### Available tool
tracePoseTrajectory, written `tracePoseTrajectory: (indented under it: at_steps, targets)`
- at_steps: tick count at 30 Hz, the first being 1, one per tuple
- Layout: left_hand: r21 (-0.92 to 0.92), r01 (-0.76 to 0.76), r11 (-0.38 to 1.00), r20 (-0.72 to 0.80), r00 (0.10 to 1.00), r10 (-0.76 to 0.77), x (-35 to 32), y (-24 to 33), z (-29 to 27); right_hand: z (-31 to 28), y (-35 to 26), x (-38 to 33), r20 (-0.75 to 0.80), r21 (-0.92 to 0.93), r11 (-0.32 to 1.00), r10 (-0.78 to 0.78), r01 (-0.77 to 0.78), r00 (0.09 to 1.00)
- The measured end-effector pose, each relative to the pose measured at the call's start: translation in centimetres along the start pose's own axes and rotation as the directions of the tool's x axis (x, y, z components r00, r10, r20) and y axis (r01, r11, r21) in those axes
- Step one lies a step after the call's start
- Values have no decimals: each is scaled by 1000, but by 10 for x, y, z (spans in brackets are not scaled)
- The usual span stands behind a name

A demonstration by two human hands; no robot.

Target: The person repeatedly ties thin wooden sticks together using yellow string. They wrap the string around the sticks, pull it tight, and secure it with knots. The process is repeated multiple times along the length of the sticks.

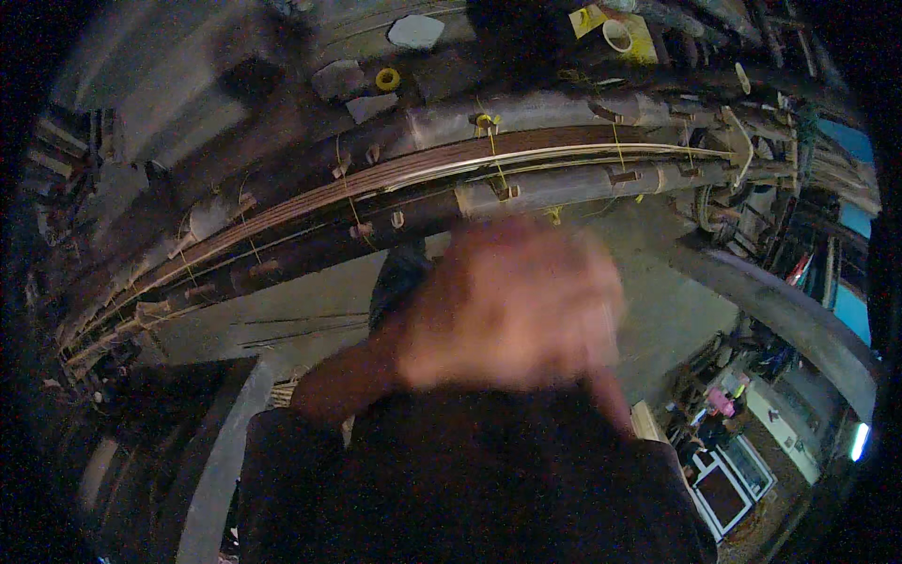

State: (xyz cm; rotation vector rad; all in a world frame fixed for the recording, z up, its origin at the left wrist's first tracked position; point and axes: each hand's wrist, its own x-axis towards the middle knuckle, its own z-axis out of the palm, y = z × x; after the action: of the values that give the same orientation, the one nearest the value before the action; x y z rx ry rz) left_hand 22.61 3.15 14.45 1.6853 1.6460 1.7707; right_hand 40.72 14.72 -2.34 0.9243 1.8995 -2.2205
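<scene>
My left hand (pixel 460 324) and my right hand (pixel 578 305) are raised close together in front of my chest, both smeared by motion. Their fingers cannot be made out, nor whether anything is between them. Beyond them stretches a bundle of long thin strips (pixel 395 171), brown with paler edges, lying between two long round poles. The far pole (pixel 451 120) and the near pole (pixel 536 190) carry small pegs or blocks. Thin yellow ties (pixel 498 164) cross the strips at intervals. Neither hand visibly touches the strips.
A yellow tape roll (pixel 387 79) and pale flat pieces (pixel 416 33) lie beyond the poles. A white cup-like ring (pixel 617 36) is at the far right. Timber clutter (pixel 752 221) stands on the right, with a white-framed panel (pixel 728 493) at lower right.
</scene>
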Motion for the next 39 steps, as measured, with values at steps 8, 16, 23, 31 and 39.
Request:
tracePoseTrajectory:
  at_steps: [8,16,23,31,39]
  targets:
    - [673,489,555,-189,839,-510,-64,-134,29,36,-309,41,614,-744,124,-260,657,745]
    - [676,562,476,-199,761,-617,-43,-140,50,15,-194,242,110,-991,50,-192,122,975]
    - [702,584,407,-247,736,-630,-60,-151,47,9,-158,135,431,-617,71,-803,784,412]
    - [-259,813,521,-98,514,-852,32,-167,12,21,-33,62,692,-638,507,49,579,720]
    - [267,832,486,-42,514,-857,28,-295,-16,9,-24,63,740,-653,274,33,706,671]
